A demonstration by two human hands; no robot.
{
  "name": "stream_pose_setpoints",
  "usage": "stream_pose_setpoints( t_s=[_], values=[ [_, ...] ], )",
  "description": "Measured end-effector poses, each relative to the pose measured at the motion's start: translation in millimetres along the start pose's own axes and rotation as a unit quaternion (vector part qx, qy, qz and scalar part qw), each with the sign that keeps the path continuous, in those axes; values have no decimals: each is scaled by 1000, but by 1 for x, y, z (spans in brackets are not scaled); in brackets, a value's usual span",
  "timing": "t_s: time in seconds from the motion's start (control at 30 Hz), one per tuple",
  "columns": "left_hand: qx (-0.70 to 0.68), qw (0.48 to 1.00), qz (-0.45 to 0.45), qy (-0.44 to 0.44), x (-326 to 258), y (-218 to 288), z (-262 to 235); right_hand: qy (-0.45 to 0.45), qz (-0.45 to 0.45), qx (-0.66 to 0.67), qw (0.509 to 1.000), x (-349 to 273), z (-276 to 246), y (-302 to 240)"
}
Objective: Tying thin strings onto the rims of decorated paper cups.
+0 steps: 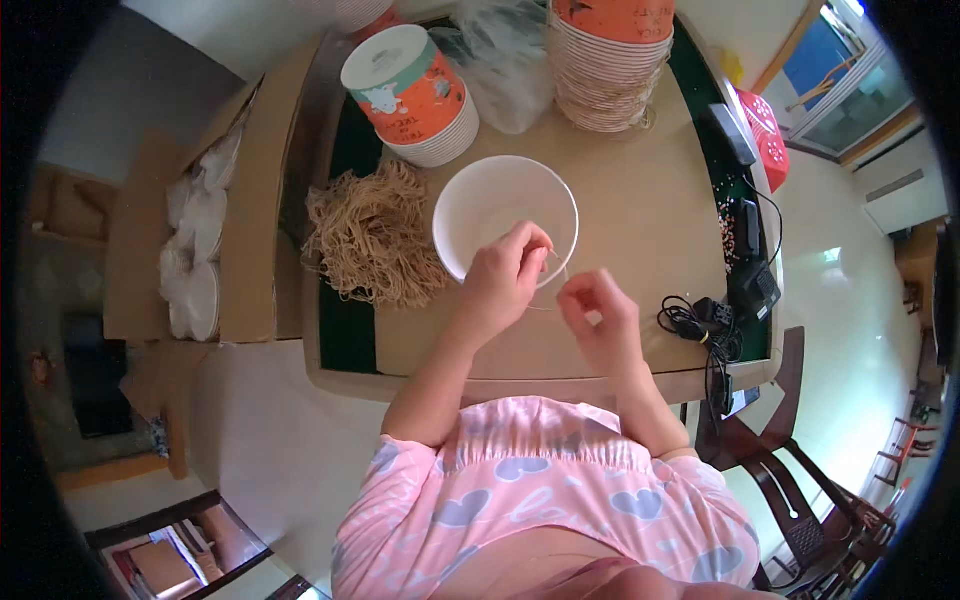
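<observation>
Both hands pinch one thin rubber band [560,270], stretched between them. The left hand [503,277] closes its fingertips on the band's end at the bowl's 5 o'clock rim; the right hand [598,318] grips the other end with thumb and forefinger, at 4 o'clock from the left hand and close beside it. The band runs as a pale thread across the gap, over the tabletop just off the bowl's edge.

The white bowl [490,200] stands upright on the tan table [640,220], with the left hand overlapping its near rim. At 9 o'clock from the bowl lies a loose heap of bands [372,240], partly on the table's green border. At 11 o'clock, a tilted stack of orange cups [412,95]; at 1 o'clock, a taller stack [610,60], with a clear bag [500,60] between them. At 3 o'clock from the right hand, a coiled black cable [700,325]. Far at 9 o'clock, a carton [250,200] holding white lids [195,260].
</observation>
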State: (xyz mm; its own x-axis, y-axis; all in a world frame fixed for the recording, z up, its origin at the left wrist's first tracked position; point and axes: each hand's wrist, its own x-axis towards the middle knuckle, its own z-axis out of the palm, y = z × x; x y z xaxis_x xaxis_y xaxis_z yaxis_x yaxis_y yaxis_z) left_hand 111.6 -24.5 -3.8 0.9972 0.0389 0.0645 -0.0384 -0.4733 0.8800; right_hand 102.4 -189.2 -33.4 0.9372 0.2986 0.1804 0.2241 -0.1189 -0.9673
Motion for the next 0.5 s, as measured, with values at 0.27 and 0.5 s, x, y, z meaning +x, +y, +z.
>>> stream_pose_setpoints(
  t_s=[0.27,0.5],
  values=[
    [-407,861,-256,-163,7,-18,-16,-237,-223,-169,930,30,16,-76],
    [-376,909,-156,-95,-21,-30,-19,-217,-86,-200,952,70,-11,-45]
  ],
)
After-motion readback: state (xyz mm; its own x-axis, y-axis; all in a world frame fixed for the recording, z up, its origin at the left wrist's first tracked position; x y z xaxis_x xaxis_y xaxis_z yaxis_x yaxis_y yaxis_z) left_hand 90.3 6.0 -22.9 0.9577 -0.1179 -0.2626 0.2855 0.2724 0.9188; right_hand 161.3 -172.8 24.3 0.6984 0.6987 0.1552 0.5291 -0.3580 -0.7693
